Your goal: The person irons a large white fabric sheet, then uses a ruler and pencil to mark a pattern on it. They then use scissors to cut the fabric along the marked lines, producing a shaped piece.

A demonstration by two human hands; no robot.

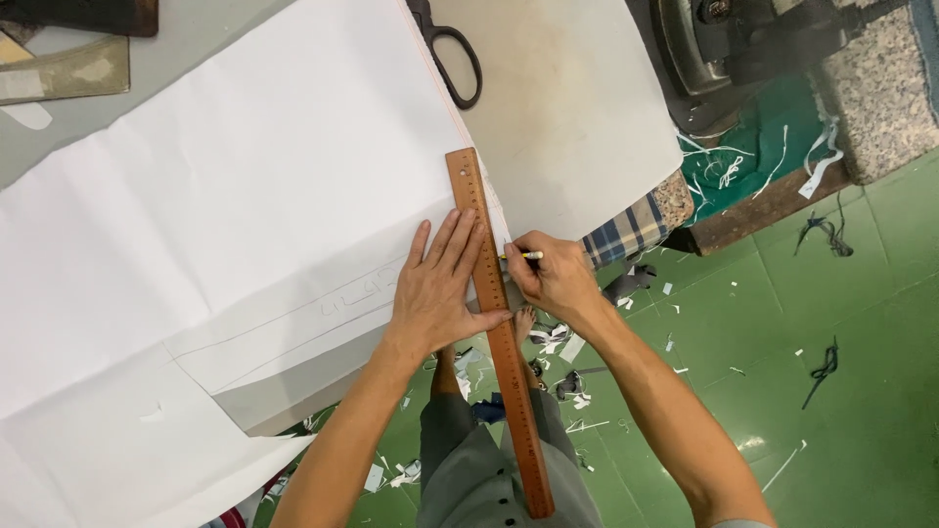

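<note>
Left hand (437, 290) spread flat, fingers pressing a long wooden ruler (497, 323) onto white paper (245, 196) at the table edge. Right hand (551, 277) just right of the ruler, fingers pinched on a yellow pencil (526, 255), tip against the ruler's edge. Black scissors (448, 49) well above, on the paper's border. Green floor (841, 391) below, littered with scraps.

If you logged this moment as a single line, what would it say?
left hand: flat, pressing wooden ruler onto white paper | right hand: holding pencil at ruler's edge | scissors: lying beyond, untouched
</note>
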